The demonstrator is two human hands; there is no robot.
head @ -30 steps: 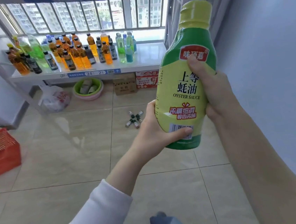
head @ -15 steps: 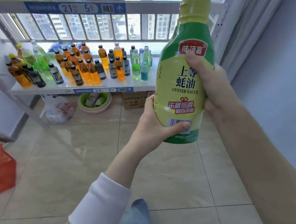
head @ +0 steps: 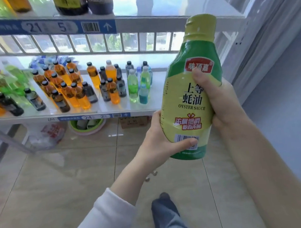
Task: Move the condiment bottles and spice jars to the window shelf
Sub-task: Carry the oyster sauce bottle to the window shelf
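Note:
A large green and yellow oyster sauce bottle (head: 190,98) with a yellow cap is held upright in front of me, right of centre. My left hand (head: 156,143) grips its lower part, thumb across the barcode. My right hand (head: 217,99) wraps around its right side, thumb on the label. Behind it stands the window shelf rack: a lower shelf (head: 108,107) crowded with several drink bottles (head: 72,88), and an upper shelf (head: 163,10) with dark bottles (head: 86,1) on its left part.
Under the lower shelf sit a plastic bag (head: 46,136), a green basin (head: 87,125) and a cardboard box (head: 133,122). Small vials (head: 150,176) lie on the tiled floor. A blue-grey wall (head: 289,99) is on the right. My shoe (head: 165,205) shows below.
I have moved closer to the rack, which looms larger, and the upper shelf has come into view. Both hands keep the same grip on the bottle.

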